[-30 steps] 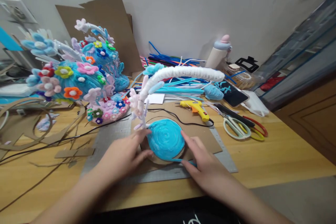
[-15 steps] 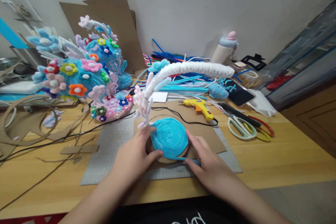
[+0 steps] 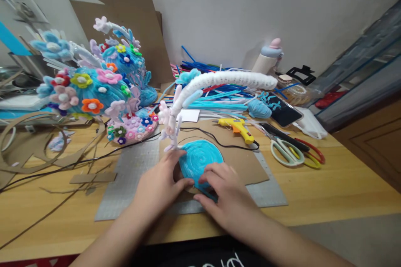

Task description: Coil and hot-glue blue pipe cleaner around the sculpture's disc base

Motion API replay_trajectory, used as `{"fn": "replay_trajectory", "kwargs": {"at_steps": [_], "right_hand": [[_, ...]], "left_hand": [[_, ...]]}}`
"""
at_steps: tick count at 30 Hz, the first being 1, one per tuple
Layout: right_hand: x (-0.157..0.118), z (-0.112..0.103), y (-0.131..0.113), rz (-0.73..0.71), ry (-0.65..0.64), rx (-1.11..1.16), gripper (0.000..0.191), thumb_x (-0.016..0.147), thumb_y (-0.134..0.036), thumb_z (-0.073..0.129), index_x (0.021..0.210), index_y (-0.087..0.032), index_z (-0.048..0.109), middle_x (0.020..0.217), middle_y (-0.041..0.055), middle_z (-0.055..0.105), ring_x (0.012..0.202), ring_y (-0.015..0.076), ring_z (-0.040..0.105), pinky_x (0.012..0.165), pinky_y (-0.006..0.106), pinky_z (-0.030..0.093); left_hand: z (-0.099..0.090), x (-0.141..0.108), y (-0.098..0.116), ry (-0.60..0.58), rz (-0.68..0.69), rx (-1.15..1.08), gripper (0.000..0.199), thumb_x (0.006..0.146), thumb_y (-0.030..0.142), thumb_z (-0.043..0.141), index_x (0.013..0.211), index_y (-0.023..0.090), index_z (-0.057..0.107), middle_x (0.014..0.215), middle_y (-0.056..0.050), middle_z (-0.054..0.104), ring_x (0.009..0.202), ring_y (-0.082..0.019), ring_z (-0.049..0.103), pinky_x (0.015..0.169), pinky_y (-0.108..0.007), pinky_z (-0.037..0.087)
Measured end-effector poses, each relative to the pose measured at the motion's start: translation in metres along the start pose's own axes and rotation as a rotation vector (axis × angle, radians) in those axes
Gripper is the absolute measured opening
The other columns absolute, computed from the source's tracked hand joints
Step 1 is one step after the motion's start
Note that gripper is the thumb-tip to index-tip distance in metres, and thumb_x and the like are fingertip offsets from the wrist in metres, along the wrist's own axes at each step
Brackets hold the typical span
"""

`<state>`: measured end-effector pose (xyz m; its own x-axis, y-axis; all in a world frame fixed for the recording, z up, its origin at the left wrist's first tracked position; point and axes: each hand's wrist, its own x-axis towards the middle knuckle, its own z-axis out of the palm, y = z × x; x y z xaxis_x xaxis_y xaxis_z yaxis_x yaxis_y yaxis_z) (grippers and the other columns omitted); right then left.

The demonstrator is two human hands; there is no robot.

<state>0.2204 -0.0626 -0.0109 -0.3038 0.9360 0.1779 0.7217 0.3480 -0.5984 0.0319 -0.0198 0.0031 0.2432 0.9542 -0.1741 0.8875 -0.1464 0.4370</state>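
A blue spiral disc (image 3: 200, 158) of fuzzy stems lies on a round cardboard base in front of me. My left hand (image 3: 166, 175) grips its left edge, thumb at the lower rim and fingers at the upper left. Over the lower right of the disc, my right hand (image 3: 224, 187) has its fingers bent and thumb apart, touching the loose blue strip at the lower edge. From the disc's upper left rises a white wrapped arch (image 3: 225, 80), bending to the right, with pink and blue flowers on its stem.
Right of the disc are a yellow glue gun (image 3: 237, 128), scissors (image 3: 286, 152) and a phone (image 3: 285, 112). Flower-covered blue pieces (image 3: 103, 87) stand at the left, near cardboard rings (image 3: 31, 167). Behind the arch lies a pile of coloured stems (image 3: 216, 102).
My right hand has moved left from the disc's right edge onto its lower right part, and its fingers have bent. My left hand keeps its hold.
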Motion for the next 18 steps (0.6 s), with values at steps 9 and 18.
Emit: {"fn": "replay_trajectory", "kwargs": {"at_steps": [9, 18], "right_hand": [[0.006, 0.019, 0.001, -0.011, 0.082, -0.032, 0.004, 0.087, -0.023, 0.061, 0.084, -0.021, 0.064, 0.091, 0.0024, 0.063, 0.088, 0.0207, 0.052, 0.079, 0.038, 0.033], [0.006, 0.023, 0.0, -0.058, 0.12, -0.018, 0.011, 0.086, -0.017, 0.058, 0.075, -0.018, 0.058, 0.083, 0.0008, 0.062, 0.083, 0.0177, 0.053, 0.077, 0.036, 0.031]], "left_hand": [[0.002, -0.002, -0.002, 0.021, 0.051, -0.005, 0.058, 0.08, 0.04, 0.064, 0.132, 0.03, 0.042, 0.139, -0.007, 0.049, 0.103, -0.029, 0.063, 0.079, -0.04, 0.051], [0.004, -0.002, -0.001, 0.024, 0.045, 0.001, 0.056, 0.081, 0.04, 0.064, 0.132, 0.029, 0.043, 0.14, -0.006, 0.049, 0.106, -0.03, 0.063, 0.079, -0.042, 0.053]]}}
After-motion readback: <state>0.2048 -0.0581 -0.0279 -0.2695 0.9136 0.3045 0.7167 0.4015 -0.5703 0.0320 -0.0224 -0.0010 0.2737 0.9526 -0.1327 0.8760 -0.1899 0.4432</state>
